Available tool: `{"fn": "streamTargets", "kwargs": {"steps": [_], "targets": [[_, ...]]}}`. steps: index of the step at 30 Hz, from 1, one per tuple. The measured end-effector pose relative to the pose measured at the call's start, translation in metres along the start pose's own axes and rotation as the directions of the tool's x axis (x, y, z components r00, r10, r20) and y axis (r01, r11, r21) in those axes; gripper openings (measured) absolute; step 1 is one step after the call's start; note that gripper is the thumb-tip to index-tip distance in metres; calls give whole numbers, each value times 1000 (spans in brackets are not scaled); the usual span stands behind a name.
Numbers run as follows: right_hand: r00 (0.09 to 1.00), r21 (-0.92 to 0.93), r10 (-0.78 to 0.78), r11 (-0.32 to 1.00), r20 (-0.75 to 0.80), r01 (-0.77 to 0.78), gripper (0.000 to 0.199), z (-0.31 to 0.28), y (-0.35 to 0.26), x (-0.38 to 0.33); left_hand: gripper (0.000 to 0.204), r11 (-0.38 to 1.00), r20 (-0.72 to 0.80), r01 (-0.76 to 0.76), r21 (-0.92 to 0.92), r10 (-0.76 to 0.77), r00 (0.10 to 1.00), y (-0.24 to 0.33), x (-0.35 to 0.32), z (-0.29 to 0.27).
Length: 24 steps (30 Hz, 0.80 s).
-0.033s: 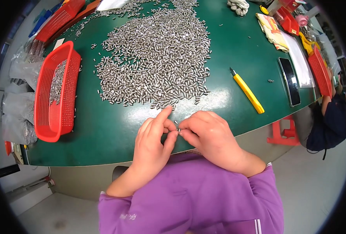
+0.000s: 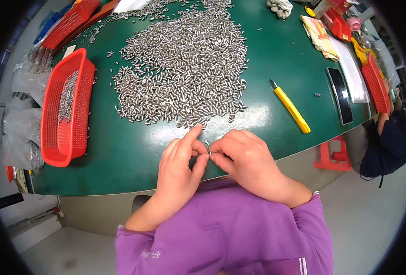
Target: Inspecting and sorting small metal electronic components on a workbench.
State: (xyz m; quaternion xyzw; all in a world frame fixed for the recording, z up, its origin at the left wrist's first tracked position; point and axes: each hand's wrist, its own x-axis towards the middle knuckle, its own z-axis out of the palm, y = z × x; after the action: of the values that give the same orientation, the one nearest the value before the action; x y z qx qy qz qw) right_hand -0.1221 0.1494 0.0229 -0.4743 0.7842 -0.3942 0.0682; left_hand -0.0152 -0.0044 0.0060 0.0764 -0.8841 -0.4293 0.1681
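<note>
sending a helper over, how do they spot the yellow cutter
On the green table, look right of the big heap of small metal pieces. Between that heap and the dark-screened phone lies the cutter, blade pointing away from the person. Its slim yellow handle sets it apart from both neighbours.

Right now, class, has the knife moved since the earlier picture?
No; the knife lies just as before, left of the phone, judged against the table.

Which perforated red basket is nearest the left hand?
The long basket at left, holding metal pieces; the upper-left basket and right-edge basket both lie farther from the left hand.
</note>
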Motion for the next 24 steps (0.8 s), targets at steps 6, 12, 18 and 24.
{"fn": "streamTargets", "kwargs": {"steps": [6,12,18,24], "targets": [[1000,28,-11,1000,-13,11,20,5,2,-1,66,1000,10,-18,10,18,1000,-4,-5,0],[999,50,-14,999,-28,15,21,7,4,-3,68,1000,43,-15,6,14,999,-3,-5,-3],[1000,46,-27,999,0,27,22,6,5,-5,68,1000,55,-16,10,15,998,-2,-5,-4],[999,35,-24,999,22,24,21,2,2,-5,71,1000,65,-19,-6,19,998,0,-4,-8]]}}
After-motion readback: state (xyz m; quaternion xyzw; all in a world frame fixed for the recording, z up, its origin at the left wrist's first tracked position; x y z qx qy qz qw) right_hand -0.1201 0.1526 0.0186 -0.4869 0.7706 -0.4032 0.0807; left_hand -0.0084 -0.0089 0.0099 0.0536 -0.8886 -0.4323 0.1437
